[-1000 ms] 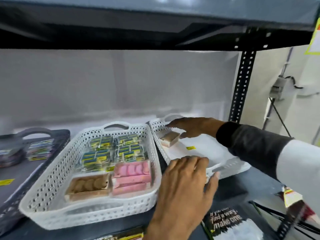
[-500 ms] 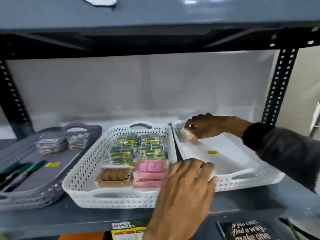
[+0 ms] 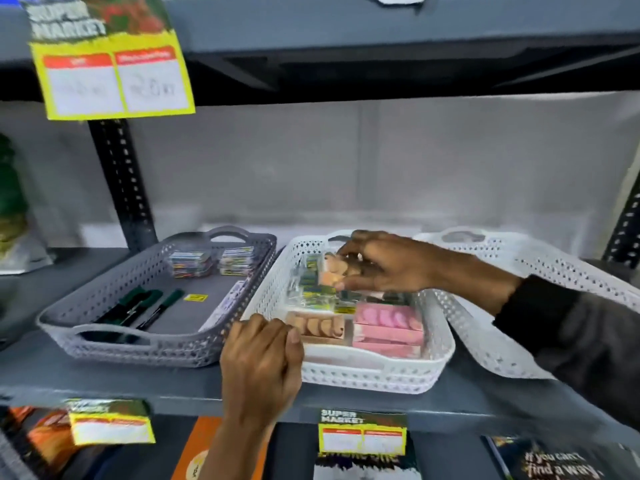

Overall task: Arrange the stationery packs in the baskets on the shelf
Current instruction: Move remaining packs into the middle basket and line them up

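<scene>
Three baskets stand side by side on the grey shelf. My right hand holds a tan pack in its fingertips above the middle white basket. That basket contains several yellow-green packs, another tan pack and pink packs. My left hand rests with curled fingers on the middle basket's front left rim. The grey basket on the left holds two small stacks of packs and dark pens. The right white basket is partly hidden by my right arm.
A black perforated upright stands behind the grey basket, another at the far right edge. Yellow price labels hang on the shelf's front edge and from the shelf above. Printed items lie on the lower shelf.
My right hand has lifted the tan pack out of the right white basket and carried it left over the middle basket. The view has shifted left. My left hand has moved to the middle basket's rim.
</scene>
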